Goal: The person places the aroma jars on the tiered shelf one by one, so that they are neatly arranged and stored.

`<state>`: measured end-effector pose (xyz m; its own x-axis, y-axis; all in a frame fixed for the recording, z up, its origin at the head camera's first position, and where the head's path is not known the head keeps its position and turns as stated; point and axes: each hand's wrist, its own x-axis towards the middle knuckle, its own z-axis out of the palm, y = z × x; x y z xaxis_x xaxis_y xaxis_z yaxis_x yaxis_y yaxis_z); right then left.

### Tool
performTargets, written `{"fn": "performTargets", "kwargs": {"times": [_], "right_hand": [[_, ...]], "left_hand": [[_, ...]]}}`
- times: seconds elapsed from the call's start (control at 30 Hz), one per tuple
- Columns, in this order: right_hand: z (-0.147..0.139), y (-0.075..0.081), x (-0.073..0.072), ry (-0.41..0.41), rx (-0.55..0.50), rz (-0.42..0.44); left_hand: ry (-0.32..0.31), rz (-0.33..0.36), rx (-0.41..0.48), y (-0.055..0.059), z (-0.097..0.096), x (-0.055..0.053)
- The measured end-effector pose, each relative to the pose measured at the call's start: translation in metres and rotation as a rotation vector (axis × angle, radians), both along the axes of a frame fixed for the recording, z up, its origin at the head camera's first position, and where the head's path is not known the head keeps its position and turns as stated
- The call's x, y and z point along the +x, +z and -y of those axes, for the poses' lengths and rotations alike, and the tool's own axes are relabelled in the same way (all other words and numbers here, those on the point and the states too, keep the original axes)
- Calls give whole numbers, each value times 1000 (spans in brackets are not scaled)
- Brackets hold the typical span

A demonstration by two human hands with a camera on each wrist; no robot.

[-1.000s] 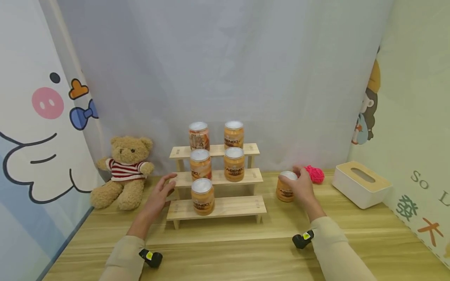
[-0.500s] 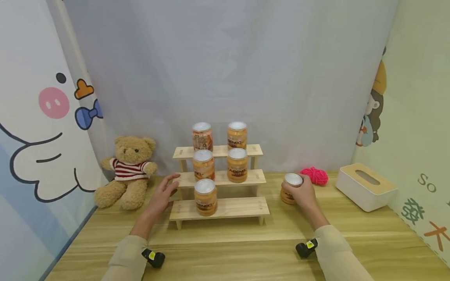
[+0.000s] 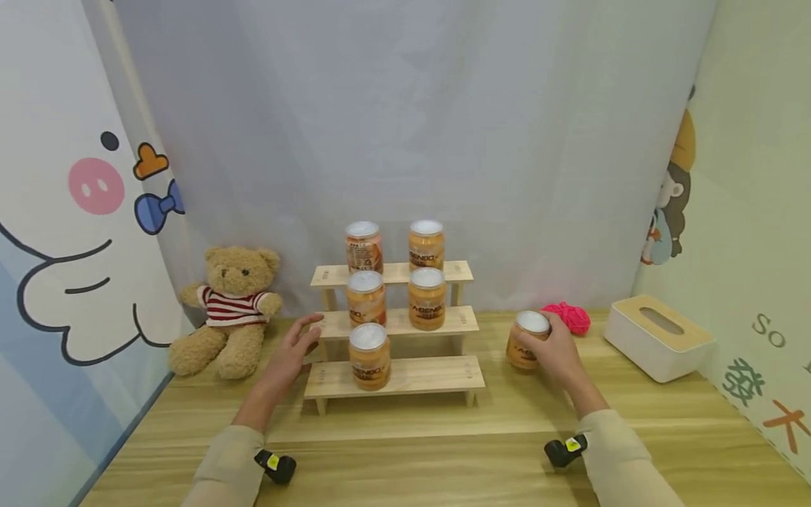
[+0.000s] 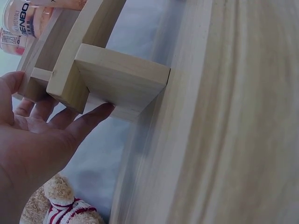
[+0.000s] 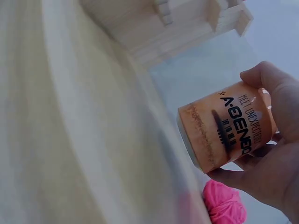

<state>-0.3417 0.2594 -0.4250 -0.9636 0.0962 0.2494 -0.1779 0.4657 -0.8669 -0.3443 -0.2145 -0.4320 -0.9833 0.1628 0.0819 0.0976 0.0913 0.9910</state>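
Note:
My right hand (image 3: pixel 557 350) grips an orange can (image 3: pixel 522 352) with a silver lid, right of the wooden shelf rack. In the right wrist view, the thumb and fingers wrap the can (image 5: pixel 229 126) around its lid end, its "A-BENDO" label showing. Whether its base touches the table, I cannot tell. The left hand (image 3: pixel 290 359) touches the left end of the three-tier rack (image 3: pixel 437 372), with fairly straight fingers along its side and leg (image 4: pixel 119 77). On the rack, two cans stand on the top tier, two on the middle and one (image 3: pixel 369 359) on the bottom tier's left.
A teddy bear (image 3: pixel 234 303) in a striped shirt sits left of the rack. Behind the right hand lies a ball of pink yarn (image 3: pixel 571 319). Farther right stands a white tissue box (image 3: pixel 655 341) with a wooden lid. A grey curtain (image 3: pixel 405 127) hangs behind the table.
The right hand has shifted the can slightly to the right, and its label faces a different way. My left hand stays at the rack's end. The head view has swung slightly left.

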Motion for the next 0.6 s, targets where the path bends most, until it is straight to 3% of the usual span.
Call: {"fn": "performTargets", "kwargs": {"times": [0.4, 0.6], "right_hand": [[5, 53, 20, 218, 81, -78], [17, 69, 31, 344, 123, -107]], "left_hand": [[-15, 5, -2, -1, 0, -2], [-9, 3, -1, 0, 0, -1]]}}
